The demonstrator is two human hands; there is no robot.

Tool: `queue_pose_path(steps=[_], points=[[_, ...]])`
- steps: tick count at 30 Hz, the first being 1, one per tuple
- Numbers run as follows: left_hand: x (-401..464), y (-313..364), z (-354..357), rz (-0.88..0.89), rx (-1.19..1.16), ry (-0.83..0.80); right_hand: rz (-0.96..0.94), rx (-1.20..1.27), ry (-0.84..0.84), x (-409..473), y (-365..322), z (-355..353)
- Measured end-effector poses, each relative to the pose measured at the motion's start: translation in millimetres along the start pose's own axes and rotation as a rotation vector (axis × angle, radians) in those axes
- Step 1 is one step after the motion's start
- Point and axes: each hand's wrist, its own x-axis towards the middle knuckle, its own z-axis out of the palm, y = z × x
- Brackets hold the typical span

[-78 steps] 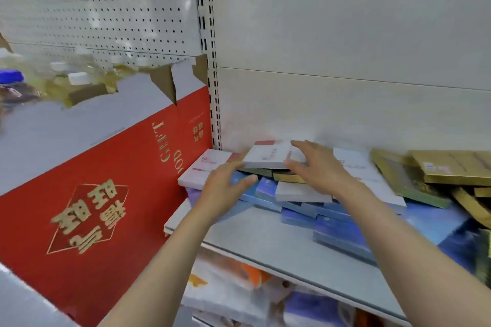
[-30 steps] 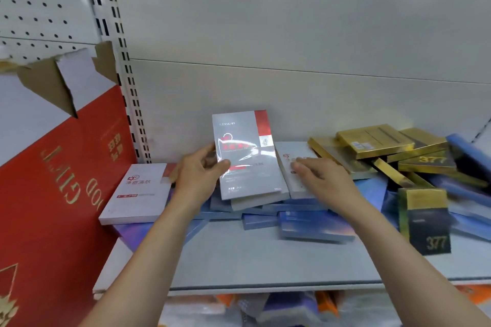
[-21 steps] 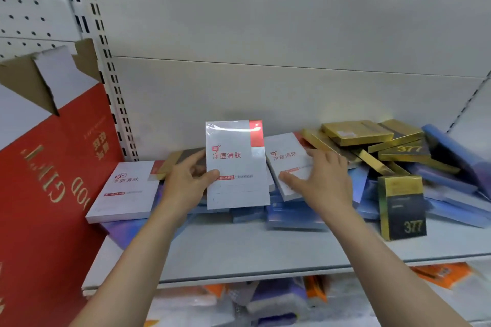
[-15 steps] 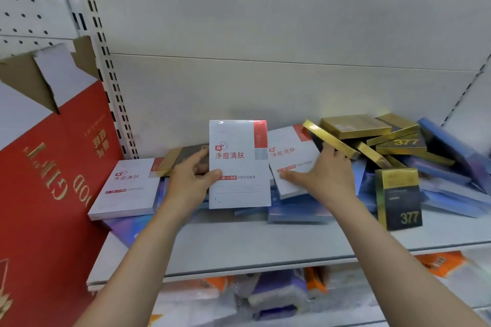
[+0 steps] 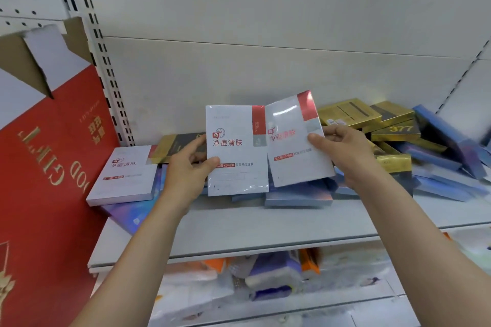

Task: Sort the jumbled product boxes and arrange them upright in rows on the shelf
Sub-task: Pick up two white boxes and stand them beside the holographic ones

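Now that the right hand (image 5: 342,151) has lifted a second white box (image 5: 295,141) beside the left hand's (image 5: 188,167) first white box (image 5: 236,151) — both gripped, frame centre | pair matched — shelf (image 5: 265,223) row can begin.

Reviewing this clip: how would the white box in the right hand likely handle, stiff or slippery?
The white box probably stays stiff: held by one edge in the right hand, it shows no sag. Its glossy, glaring wrap suggests a slippery grip. Being thin and flat, it may tip easily when stood upright.
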Motion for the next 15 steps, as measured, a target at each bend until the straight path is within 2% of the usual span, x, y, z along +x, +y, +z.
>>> queue_pose_path(steps=[8,15], points=[[-24.7,24.6,63.6,0.073,-0.002,-0.008,0.011,0.119,0.043,-11.4,14.7,-73.1],[-66.6,49.0,212.2,0.17,-0.066,-0.062,0.01,0.194,0.124,-32.2,47.7,-232.0]])
